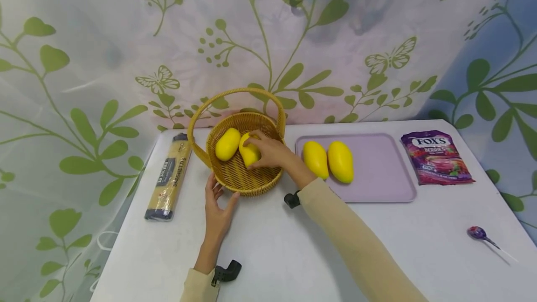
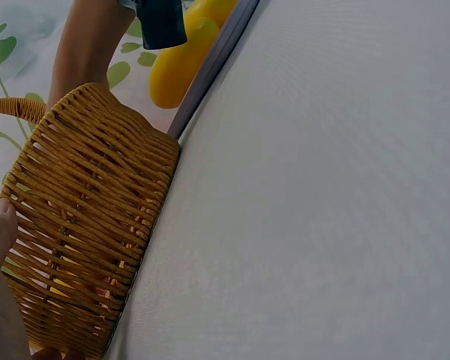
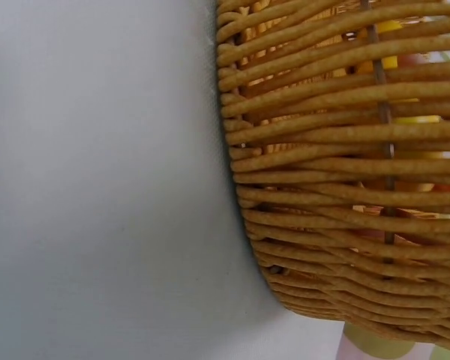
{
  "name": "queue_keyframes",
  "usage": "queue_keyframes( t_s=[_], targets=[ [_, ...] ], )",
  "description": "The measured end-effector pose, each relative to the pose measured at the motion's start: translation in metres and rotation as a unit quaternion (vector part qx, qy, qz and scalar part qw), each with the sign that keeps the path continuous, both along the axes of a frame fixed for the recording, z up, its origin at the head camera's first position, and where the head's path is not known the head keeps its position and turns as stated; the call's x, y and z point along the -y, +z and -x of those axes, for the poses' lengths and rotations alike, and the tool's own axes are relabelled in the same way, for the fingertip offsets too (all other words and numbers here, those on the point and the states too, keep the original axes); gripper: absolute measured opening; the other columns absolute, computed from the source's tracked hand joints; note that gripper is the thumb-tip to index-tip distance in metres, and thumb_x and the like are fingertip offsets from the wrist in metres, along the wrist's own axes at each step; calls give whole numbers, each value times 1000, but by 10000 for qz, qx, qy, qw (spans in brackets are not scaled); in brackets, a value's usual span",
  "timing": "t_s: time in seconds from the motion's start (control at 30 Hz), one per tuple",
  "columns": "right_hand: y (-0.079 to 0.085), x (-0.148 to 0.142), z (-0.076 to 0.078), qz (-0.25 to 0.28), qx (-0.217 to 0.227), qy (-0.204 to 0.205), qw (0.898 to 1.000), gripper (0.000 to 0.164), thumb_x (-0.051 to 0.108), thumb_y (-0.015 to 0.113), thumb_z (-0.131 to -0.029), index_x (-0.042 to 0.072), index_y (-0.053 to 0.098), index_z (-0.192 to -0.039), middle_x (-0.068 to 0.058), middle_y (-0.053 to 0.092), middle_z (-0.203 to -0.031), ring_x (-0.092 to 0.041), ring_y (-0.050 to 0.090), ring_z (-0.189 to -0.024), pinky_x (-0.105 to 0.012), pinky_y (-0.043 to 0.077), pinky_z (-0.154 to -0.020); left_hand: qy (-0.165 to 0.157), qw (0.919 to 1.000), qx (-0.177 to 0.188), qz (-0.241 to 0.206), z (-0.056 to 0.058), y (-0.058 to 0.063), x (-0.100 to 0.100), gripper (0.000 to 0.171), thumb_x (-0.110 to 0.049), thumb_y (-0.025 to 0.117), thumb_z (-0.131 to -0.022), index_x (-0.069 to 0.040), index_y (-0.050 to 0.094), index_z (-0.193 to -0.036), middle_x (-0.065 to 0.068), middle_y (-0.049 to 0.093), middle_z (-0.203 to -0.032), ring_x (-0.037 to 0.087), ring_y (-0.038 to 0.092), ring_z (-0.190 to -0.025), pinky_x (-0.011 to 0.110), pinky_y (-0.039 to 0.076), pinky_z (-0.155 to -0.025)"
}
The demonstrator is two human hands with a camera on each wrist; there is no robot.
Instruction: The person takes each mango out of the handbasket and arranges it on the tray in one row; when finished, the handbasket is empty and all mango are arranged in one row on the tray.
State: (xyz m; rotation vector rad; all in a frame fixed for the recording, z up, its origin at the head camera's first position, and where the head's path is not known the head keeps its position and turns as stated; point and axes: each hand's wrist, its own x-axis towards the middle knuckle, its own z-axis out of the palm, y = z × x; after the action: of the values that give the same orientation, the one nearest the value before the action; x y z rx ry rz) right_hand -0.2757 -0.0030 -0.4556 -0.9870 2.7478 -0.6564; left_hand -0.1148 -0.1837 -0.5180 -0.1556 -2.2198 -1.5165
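Note:
A woven wicker basket [image 1: 235, 175] with a tall arched handle stands at the back of the table. Inside lies one yellow mango [image 1: 227, 145]; beside it is a second mango [image 1: 251, 154], gripped by my right hand [image 1: 272, 151], which reaches in over the rim. My left hand [image 1: 218, 216] holds the basket's near left side, thumb and fingers spread along its curve. In the left wrist view the left thumb [image 2: 0, 231] presses the woven wall. Basket weave [image 3: 345, 165] fills much of the right wrist view, with bits of yellow showing through the gaps.
Right of the basket, a lilac tray [image 1: 377, 167] bears two mangoes [image 1: 340, 162] at its left end. A spaghetti pack [image 1: 169, 178] lies left of the basket. Far right are a purple Fox's candy bag [image 1: 437, 158] and a lollipop [image 1: 477, 232]. A leaf-patterned curtain [image 1: 268, 50] hangs behind.

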Motion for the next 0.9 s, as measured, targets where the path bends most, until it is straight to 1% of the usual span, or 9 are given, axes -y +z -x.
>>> queue_keyframes(
  t_s=[0.17,0.3,0.4,0.53,0.67,0.73,0.9],
  targets=[
    [0,1,0,-149,-47,52,9999,75,49,75,-72,30,43,-137,0,23,-148,-20,53,-112,-35,49,-89,139,9997,166,78,6,-15,5,83,-14,70,-83,-15,18,-149,13,35,-143,29,46,-122,46,39,-101],
    [-1,1,-1,-64,9,2,10000,77,50,76,-70,30,43,-137,-1,22,-149,-21,53,-113,-36,49,-91,122,9995,289,-1,6,-18,7,81,-16,68,-85,-18,18,-149,8,33,-145,21,44,-123,42,38,-103],
    [-2,1,-1,77,68,19,9999,75,48,78,-69,28,45,-133,-1,25,-147,-22,52,-114,-37,48,-92,116,9994,329,-10,6,-19,7,79,-17,67,-86,-18,18,-149,7,33,-146,22,44,-124,42,38,-103],
    [-2,1,0,187,90,112,9997,70,45,78,-70,27,47,-131,-1,27,-146,-22,50,-117,-38,47,-95,118,9993,346,-46,5,-19,7,79,-18,67,-86,-18,19,-149,8,33,-146,26,44,-124,44,37,-104],
    [-1,-1,-1,270,97,193,9994,69,43,78,-71,26,48,-130,-1,28,-146,-22,47,-121,-39,45,-97,142,9994,326,15,4,-16,6,80,-16,67,-86,-17,18,-149,10,33,-145,29,44,-123,45,38,-102],
    [-1,-1,-2,322,100,230,9992,68,43,78,-71,25,49,-130,-2,29,-146,-22,46,-122,-39,44,-98,139,9996,240,101,4,-14,5,79,-15,66,-86,-13,18,-149,15,33,-144,34,44,-121,45,38,-102],
    [0,-2,-2,366,82,236,9990,68,44,77,-71,25,49,-130,-3,28,-148,-23,44,-125,-40,44,-99,21,10000,79,-8,-3,5,-2,77,-9,65,-86,-3,19,-147,25,33,-141,44,43,-119,55,36,-99]
  ],
)
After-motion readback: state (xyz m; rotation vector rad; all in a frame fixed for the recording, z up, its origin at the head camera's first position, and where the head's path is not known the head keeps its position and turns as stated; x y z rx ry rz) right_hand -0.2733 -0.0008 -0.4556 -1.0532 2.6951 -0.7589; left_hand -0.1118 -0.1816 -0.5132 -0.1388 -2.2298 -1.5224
